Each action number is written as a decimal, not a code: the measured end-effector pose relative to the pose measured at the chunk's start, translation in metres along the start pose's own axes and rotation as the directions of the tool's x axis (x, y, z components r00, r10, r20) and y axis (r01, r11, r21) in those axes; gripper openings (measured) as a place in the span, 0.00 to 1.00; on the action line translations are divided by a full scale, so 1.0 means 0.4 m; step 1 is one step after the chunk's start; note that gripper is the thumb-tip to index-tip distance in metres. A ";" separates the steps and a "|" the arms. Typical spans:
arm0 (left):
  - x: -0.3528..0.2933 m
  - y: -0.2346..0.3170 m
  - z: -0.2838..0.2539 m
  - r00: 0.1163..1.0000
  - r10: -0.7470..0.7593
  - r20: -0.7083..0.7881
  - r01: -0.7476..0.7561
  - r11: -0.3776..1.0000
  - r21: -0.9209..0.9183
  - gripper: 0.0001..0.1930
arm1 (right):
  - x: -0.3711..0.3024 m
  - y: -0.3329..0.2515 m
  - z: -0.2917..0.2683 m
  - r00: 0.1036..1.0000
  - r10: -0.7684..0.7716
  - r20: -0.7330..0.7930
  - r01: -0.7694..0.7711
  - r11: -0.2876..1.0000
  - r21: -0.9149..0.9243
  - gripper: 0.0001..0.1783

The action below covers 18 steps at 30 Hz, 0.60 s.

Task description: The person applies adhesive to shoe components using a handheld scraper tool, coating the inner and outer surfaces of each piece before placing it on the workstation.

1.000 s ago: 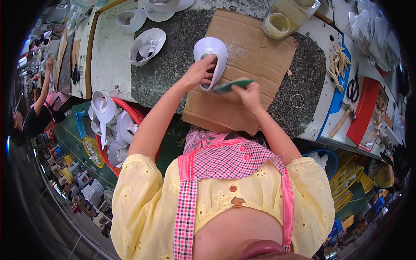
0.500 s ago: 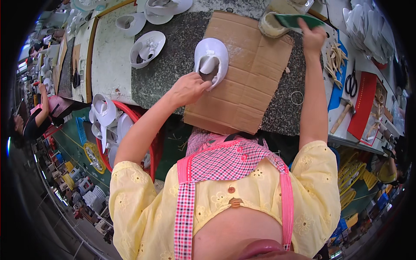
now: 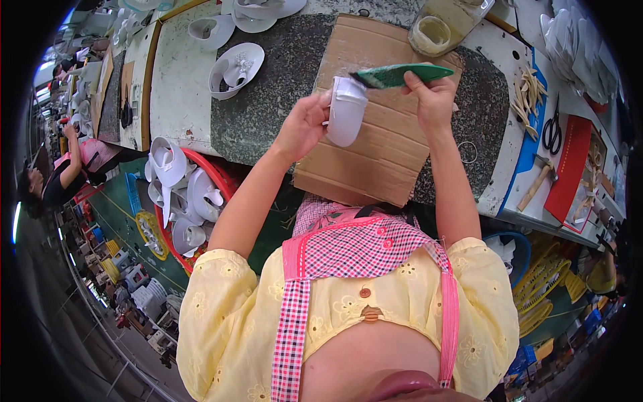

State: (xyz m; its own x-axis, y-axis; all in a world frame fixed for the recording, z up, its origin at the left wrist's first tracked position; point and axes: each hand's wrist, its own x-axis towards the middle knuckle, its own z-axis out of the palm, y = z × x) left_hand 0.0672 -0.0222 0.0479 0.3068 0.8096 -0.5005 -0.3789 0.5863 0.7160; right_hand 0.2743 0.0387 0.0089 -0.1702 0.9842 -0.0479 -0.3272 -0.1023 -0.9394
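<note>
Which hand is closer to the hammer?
The right hand. It grips a green brush, up and to the left of the hammer. The left hand, holding a curved white piece, is much farther left, so farther from it.

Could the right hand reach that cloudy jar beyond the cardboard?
Likely yes: the jar is just past the right hand, with only the green brush in its grasp between them.
</note>
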 end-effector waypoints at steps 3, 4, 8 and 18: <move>-0.009 0.014 0.010 0.998 -0.040 0.041 0.037 0.998 0.054 0.45 | -0.016 -0.061 0.030 0.980 -0.158 0.117 0.170 0.980 -0.101 0.06; -0.014 0.011 0.016 0.998 -0.040 0.041 0.037 0.998 0.055 0.45 | -0.019 -0.074 0.013 0.936 -0.166 0.311 0.233 0.953 -0.193 0.07; -0.024 0.022 0.035 0.996 -0.083 0.026 0.085 0.993 -0.077 0.52 | 0.031 -0.120 0.021 0.847 -0.198 0.494 0.341 0.914 -0.219 0.08; -0.047 0.072 0.051 0.992 -0.025 0.123 0.067 0.935 -0.347 0.54 | 0.099 -0.191 0.067 0.783 -0.124 0.609 0.333 0.911 -0.243 0.07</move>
State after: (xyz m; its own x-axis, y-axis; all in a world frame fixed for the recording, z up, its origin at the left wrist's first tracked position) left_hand 0.0684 -0.0212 0.0879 0.4214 0.7849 -0.4543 -0.6372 0.6127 0.4675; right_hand 0.2678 0.0816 0.0878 -0.6586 0.6960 0.2859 -0.1291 0.2697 -0.9542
